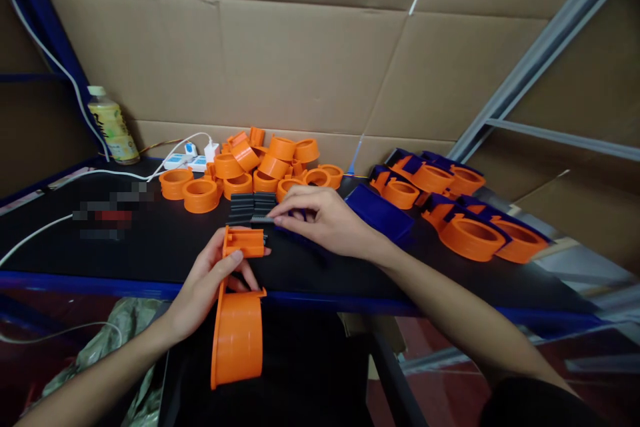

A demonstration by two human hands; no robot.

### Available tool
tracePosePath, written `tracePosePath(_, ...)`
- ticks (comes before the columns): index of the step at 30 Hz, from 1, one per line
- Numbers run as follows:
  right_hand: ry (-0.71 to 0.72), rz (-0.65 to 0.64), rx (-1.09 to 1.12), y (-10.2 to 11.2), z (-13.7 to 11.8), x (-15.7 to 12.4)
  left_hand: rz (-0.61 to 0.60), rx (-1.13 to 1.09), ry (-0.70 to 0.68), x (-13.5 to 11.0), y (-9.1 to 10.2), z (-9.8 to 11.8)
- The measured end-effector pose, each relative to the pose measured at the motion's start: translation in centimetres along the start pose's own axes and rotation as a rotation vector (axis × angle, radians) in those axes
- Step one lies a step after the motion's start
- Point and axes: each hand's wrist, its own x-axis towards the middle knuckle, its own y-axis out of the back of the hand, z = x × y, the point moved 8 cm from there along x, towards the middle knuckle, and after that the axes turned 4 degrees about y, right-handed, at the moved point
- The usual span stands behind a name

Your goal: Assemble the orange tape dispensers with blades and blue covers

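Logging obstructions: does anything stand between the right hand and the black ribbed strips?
Nothing visible: the right hand is at the near edge of the black ribbed strips. The left hand holds an orange plastic ringed part lower in view.

From my head-camera feed: left forearm [113,370] bare, slanting up from lower left. My left hand [203,283] curled in grip, left thumb [220,272] pressing from near side, fingers wrapped behind, partly hidden. Right forearm [450,300] reaching in from lower right, longer stretch, wrist fairly straight. My right hand [323,217] back upward, thumb and index pinching, tips pointing left. Hands apart, right one farther forward.
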Motion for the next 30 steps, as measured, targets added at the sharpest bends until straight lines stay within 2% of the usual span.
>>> tracePosePath(4,0.018,-0.084,0.029,-1.0,-0.7,0.0,0.008,0.003,0.012,0.2,-0.1,0.0)
tracePosePath(9,0.006,-0.087,0.032,-2.6,-0.4,0.4,-0.035,-0.005,0.029,0.4,-0.2,-0.4)
tracePosePath(14,0.01,-0.104,0.061,-3.0,0.0,2.0,-0.037,-0.05,0.05,0.2,-0.2,-0.2)
tracePosePath(16,-0.047,-0.09,-0.025,-2.5,1.3,2.8,-0.021,-0.077,0.059,0.1,-0.1,0.1)
tracePosePath(19,-0.1,-0.086,-0.324,-1.9,3.8,3.7,-0.024,-0.103,0.077,0.0,-0.3,0.3)
tracePosePath(22,-0.093,-0.173,-0.564,-2.6,5.9,4.0,-0.038,-0.108,0.079,0.1,-0.5,0.3)
tracePosePath(26,-0.117,-0.28,-0.679,-3.9,7.6,4.0,-0.036,-0.1,0.061,0.2,-0.3,0.3)
tracePosePath(30,-0.129,-0.29,-0.685,-4.3,7.9,4.0,-0.035,-0.09,0.074,0.2,-0.2,0.3)
